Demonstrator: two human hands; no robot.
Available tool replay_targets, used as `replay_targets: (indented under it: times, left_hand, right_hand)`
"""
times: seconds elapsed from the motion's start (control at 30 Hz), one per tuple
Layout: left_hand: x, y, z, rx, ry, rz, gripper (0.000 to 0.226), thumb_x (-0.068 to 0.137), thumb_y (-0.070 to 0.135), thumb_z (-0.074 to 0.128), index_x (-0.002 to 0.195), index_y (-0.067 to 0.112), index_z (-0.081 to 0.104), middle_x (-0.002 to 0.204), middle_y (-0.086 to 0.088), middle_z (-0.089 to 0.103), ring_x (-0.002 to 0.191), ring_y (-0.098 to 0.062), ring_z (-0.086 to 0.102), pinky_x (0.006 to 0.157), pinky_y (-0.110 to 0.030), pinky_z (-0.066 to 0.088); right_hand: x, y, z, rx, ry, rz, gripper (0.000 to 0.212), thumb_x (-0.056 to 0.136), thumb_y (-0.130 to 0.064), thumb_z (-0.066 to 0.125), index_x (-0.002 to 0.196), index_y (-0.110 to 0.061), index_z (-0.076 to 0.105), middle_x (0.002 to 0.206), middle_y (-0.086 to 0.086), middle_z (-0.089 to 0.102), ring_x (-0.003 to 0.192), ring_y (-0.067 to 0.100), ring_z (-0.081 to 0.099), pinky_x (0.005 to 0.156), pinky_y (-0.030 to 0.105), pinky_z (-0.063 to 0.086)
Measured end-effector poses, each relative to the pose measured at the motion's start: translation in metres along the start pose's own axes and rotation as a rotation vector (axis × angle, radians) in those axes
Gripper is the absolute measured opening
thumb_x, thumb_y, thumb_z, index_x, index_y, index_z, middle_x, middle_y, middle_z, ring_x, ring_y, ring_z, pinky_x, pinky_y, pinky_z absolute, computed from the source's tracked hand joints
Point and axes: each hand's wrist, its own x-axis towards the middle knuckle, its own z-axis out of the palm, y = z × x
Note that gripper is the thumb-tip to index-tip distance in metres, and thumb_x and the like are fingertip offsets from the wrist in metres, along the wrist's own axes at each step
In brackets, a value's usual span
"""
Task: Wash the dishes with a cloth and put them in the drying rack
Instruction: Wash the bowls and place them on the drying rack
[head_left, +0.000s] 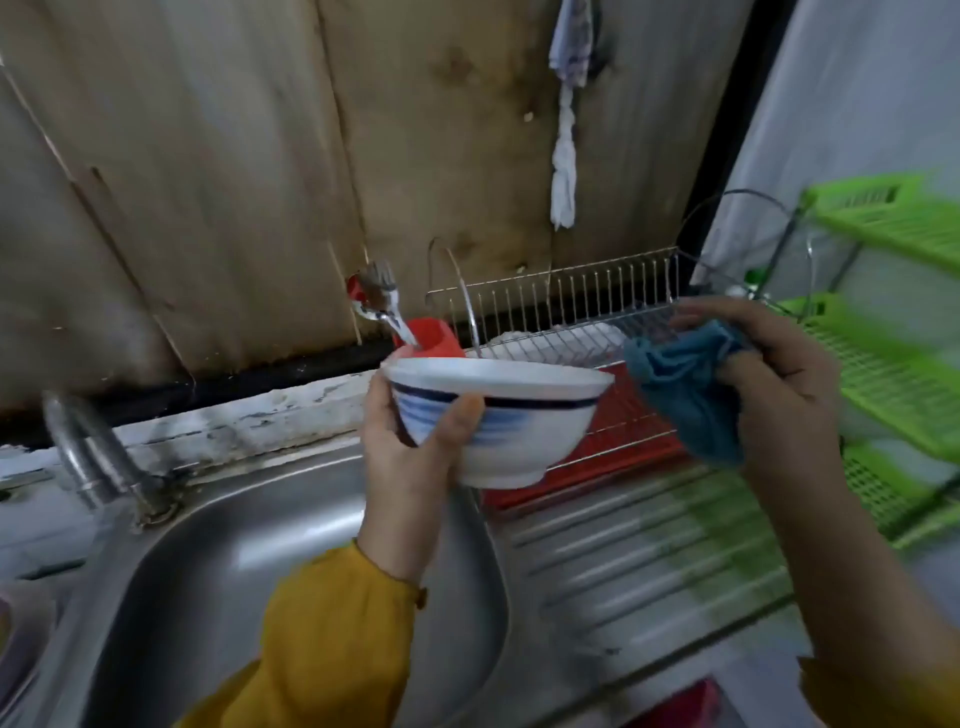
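Above the sink, left hand grips a rigid, likely slippery, breakable bowl by its side; right hand bunches a soft cloth.

Left hand gripping a white, blue-striped bowl upright above the sink. At the bowl's 3 o'clock, just beside it, bunched blue cloth clutched in right hand. Wire drying rack at 12 o'clock; tap at 9 o'clock.
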Motion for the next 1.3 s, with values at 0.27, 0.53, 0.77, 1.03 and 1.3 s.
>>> replay_targets:
  times: [0.27, 0.53, 0.77, 1.03, 1.3]
  left_hand:
    - [0.021, 0.004, 0.105, -0.166, -0.019, -0.246, 0.08, 0.063, 0.058, 0.078, 0.127, 0.014, 0.059, 0.113, -0.009, 0.072, 0.099, -0.029, 0.07, 0.081, -0.047, 0.058]
    - [0.005, -0.022, 0.162, -0.127, -0.319, -0.498, 0.072, 0.063, 0.064, 0.063, 0.121, 0.02, 0.064, 0.111, -0.005, 0.073, 0.103, -0.027, 0.069, 0.092, -0.049, 0.054]
    - [-0.008, -0.07, 0.178, 0.041, -0.407, -0.269, 0.063, 0.074, 0.052, 0.058, 0.131, 0.024, 0.054, 0.119, 0.007, 0.067, 0.101, -0.004, 0.067, 0.079, -0.022, 0.056]
    - [-0.018, -0.161, 0.174, 0.466, -0.64, 0.014, 0.075, 0.094, 0.017, 0.063, 0.149, 0.044, 0.019, 0.155, 0.013, 0.021, 0.142, -0.005, 0.028, 0.1, -0.012, 0.042]
    - [0.018, -0.225, 0.209, 1.105, -1.116, 0.458, 0.096, 0.091, 0.012, 0.059, 0.146, 0.024, -0.019, 0.151, 0.009, -0.035, 0.144, -0.008, -0.024, 0.118, -0.021, 0.006]
  right_hand:
    - [-0.016, 0.012, -0.047, -0.46, -0.035, -0.267, 0.087, 0.069, -0.062, 0.072, 0.144, -0.032, 0.038, 0.128, -0.001, 0.04, 0.117, 0.0, 0.045, 0.085, 0.014, 0.046]
    - [-0.026, 0.041, -0.059, -0.813, 0.063, -0.279, 0.096, 0.066, -0.057, 0.069, 0.145, -0.037, 0.019, 0.151, 0.024, 0.031, 0.107, 0.019, 0.047, 0.037, 0.031, 0.047]
    - [-0.039, 0.083, -0.09, -0.613, 0.189, -0.096, 0.101, 0.06, -0.043, 0.077, 0.141, -0.056, 0.019, 0.153, 0.012, 0.035, 0.122, 0.013, 0.04, 0.07, 0.031, 0.049]
    - [-0.071, 0.139, -0.11, -0.317, 0.266, 0.359, 0.1, 0.065, -0.033, 0.088, 0.144, -0.051, 0.029, 0.127, -0.034, 0.043, 0.113, -0.002, 0.049, 0.082, 0.007, 0.046]
    - [-0.065, 0.181, -0.144, -0.348, 0.363, 0.676, 0.108, 0.06, -0.029, 0.092, 0.149, -0.034, 0.032, 0.132, -0.008, 0.052, 0.122, 0.02, 0.05, 0.093, 0.033, 0.043]
